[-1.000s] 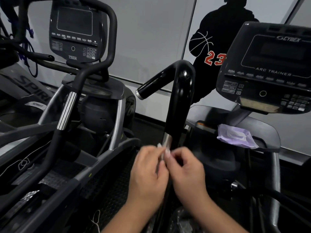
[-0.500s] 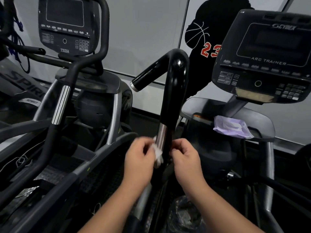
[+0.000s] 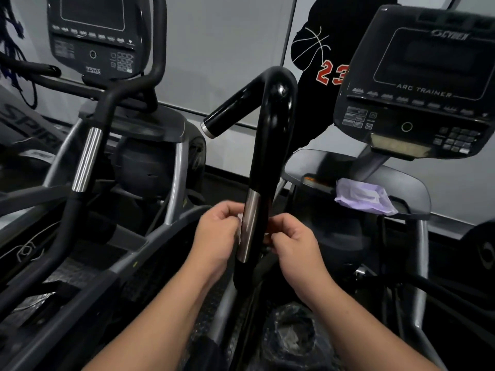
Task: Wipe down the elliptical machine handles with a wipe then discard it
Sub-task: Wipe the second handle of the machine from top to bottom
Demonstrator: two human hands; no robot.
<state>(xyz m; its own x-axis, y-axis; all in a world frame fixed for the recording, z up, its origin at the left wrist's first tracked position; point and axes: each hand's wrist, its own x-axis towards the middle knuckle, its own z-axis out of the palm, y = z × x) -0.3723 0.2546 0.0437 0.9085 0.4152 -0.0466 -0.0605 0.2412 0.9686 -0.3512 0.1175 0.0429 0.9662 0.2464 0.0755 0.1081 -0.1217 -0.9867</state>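
Hands either side of the black handle (image 3: 263,167), at its metal sensor strip (image 3: 247,226); left hand (image 3: 217,234) pinches the white wipe (image 3: 239,231) vs the strip, prob. to scrub it; right hand (image 3: 292,239) curled shut beside the bar, likely steadying; purple wipe pack (image 3: 364,198) waits on the tray (image 3: 409,188); bin bag (image 3: 290,336) below for disposal.

— What does the person wear on the arms?
— Nothing that shows: both forearms are bare right down to the frame's lower edge.
— Any watch, ring or band?
— None visible on the left hand (image 3: 217,231) or the right hand (image 3: 293,243). Both wrists are bare; the fingernails look short and plain.
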